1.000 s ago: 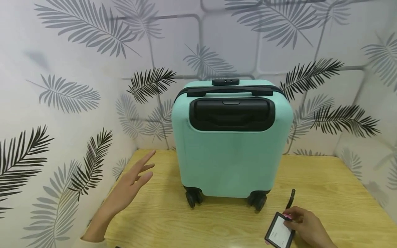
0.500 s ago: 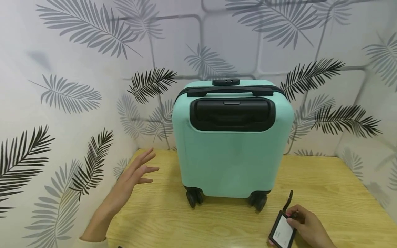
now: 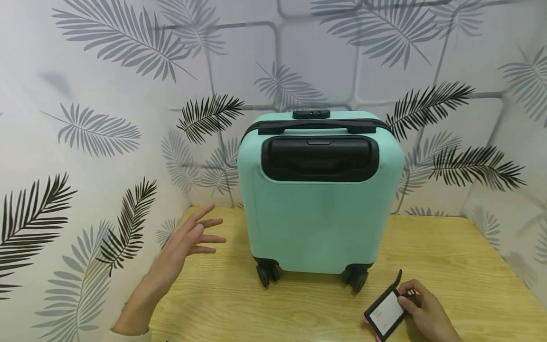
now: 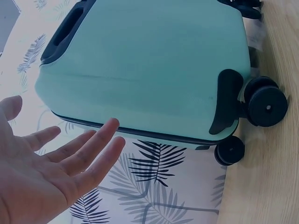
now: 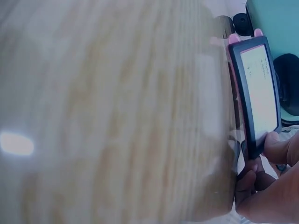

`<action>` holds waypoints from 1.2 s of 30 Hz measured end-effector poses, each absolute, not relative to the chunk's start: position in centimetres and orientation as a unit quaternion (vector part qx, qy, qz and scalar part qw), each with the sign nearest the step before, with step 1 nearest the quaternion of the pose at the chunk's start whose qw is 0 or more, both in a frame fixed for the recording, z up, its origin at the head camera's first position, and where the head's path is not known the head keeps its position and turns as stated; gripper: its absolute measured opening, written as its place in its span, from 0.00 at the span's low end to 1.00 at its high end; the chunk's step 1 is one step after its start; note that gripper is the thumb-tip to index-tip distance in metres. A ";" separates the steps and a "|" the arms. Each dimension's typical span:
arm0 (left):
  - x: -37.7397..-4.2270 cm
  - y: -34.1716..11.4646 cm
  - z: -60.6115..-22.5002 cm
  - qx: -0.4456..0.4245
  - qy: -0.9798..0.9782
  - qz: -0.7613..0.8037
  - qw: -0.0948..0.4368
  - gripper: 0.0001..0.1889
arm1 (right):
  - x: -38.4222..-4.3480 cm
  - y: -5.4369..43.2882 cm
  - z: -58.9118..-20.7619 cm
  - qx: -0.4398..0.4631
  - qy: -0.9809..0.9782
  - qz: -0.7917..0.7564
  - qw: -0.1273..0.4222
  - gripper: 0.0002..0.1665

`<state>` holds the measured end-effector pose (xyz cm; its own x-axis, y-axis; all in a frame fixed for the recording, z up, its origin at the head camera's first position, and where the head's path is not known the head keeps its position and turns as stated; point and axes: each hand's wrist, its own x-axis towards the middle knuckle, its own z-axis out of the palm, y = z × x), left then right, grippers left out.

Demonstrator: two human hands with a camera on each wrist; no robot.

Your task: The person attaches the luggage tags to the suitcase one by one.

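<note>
A luggage tag (image 3: pixel 386 313) with a black frame, a white card window and pink edging is pinched by my right hand (image 3: pixel 423 308) at its strap end. Its black strap (image 3: pixel 398 278) sticks up past the fingers. In the right wrist view the thumb presses the lower corner of the tag (image 5: pixel 258 93), fingers behind it. My left hand (image 3: pixel 181 247) hovers with spread fingers left of the mint-green suitcase (image 3: pixel 316 223), holding nothing. The left wrist view shows that palm (image 4: pixel 51 177) beside the suitcase's edge.
The suitcase stands upright on its black wheels (image 3: pixel 354 277) on a wooden table (image 3: pixel 222 304), its black handle (image 3: pixel 317 126) on top. Behind and to the left are walls (image 3: pixel 98 190) with a leaf pattern.
My right hand has tilted the luggage tag, so its lower end swings left and its strap drops slightly. The left hand's fingers have spread and shifted a little to the right.
</note>
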<state>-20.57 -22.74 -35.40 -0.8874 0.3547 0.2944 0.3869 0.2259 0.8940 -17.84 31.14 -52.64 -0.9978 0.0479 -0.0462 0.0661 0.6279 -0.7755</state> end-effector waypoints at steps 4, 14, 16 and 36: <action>-20.5 -22.6 -35.2 -0.239 -0.778 -0.581 0.005 0.25 | -17.8 31.2 -52.5 0.034 0.901 -0.432 0.017 0.09; -20.5 -22.1 -35.3 -0.235 -0.764 -0.600 -0.019 0.26 | -17.7 31.3 -52.4 0.051 0.896 -0.439 0.034 0.16; -20.6 -22.0 -35.4 -0.232 -0.762 -0.604 -0.021 0.26 | -17.6 31.4 -52.4 0.051 0.896 -0.439 0.036 0.19; -20.5 -21.0 -35.9 -0.228 -0.748 -0.622 -0.036 0.26 | -16.9 30.9 -50.3 0.123 0.831 -0.542 0.037 0.40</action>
<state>-20.46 -20.97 -35.95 -0.8936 0.3858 0.2292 0.2958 0.1222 0.9474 -16.90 30.93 -50.33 -0.9671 0.1633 -0.1950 0.2443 0.3834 -0.8907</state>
